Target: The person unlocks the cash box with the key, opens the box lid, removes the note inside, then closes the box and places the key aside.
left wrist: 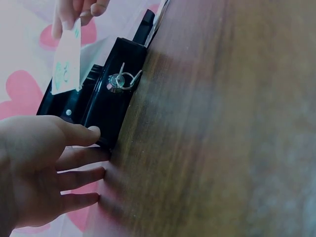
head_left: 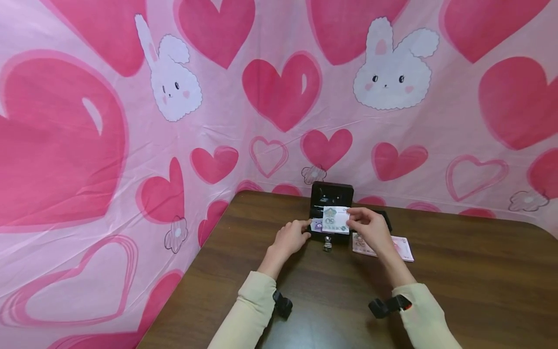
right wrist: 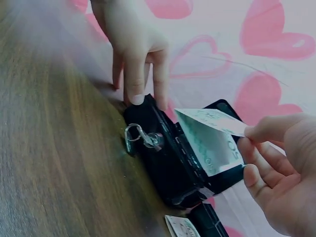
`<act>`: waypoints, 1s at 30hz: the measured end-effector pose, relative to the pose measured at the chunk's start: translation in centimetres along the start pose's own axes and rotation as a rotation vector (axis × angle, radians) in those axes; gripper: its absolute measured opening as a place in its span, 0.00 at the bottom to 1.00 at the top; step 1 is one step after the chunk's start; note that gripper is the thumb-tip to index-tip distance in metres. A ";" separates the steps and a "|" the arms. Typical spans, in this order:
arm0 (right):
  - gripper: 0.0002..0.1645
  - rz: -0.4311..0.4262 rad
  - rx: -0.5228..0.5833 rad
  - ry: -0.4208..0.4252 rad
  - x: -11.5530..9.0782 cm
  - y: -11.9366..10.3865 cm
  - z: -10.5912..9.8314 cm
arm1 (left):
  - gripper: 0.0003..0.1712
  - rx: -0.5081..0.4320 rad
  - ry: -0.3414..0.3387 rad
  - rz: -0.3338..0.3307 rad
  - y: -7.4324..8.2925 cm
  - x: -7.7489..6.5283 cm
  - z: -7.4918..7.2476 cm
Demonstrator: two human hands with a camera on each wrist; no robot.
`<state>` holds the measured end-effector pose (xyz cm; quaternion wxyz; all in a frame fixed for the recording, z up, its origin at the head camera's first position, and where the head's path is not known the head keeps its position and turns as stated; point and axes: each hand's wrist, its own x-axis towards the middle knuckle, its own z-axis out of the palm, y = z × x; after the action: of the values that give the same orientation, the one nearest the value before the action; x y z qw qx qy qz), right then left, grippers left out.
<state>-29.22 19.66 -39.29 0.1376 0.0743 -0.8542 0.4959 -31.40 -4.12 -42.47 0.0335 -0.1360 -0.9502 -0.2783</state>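
Observation:
A small black cash box (head_left: pixel 332 190) stands at the back of the table with its lid raised. Above it, my right hand (head_left: pixel 374 231) pinches a folded green 50 banknote (head_left: pixel 334 221) by its edge, between thumb and fingers. My left hand (head_left: pixel 288 238) touches the box's left front corner. In the left wrist view its thumb lies against the box and its fingers are fairly straight. A purple banknote (head_left: pixel 317 225) shows in the box, partly behind the green one. Keys on a ring (left wrist: pixel 128 80) hang from the lock on the box's front.
To the right of the box lies a stack of banknotes (head_left: pixel 404 249), reddish ones among them, partly hidden by my right arm. A black piece (head_left: pixel 387 220) sits behind my right hand. A pink curtain (head_left: pixel 279 87) with hearts and rabbits hangs behind the brown table (head_left: pixel 479 271).

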 end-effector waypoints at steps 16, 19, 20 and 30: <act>0.33 -0.058 0.072 -0.169 -0.4 0.4 -3.0 | 0.26 -0.002 0.004 0.025 0.0 -0.2 -0.3; 0.31 -0.051 0.083 -0.176 -0.5 0.7 -3.5 | 0.26 0.002 0.001 0.029 0.0 -0.1 -0.3; 0.31 -0.049 0.085 -0.179 -0.5 0.8 -3.6 | 0.26 0.001 0.002 0.030 0.0 -0.1 -0.3; 0.26 -0.044 0.110 -0.217 -0.7 1.3 -4.8 | 0.26 -0.017 -0.007 0.034 -0.1 -0.1 -0.2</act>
<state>-28.12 24.53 -38.35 0.0510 0.1536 -0.8337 0.5280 -31.39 -4.36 -42.36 0.0337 -0.1536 -0.9454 -0.2853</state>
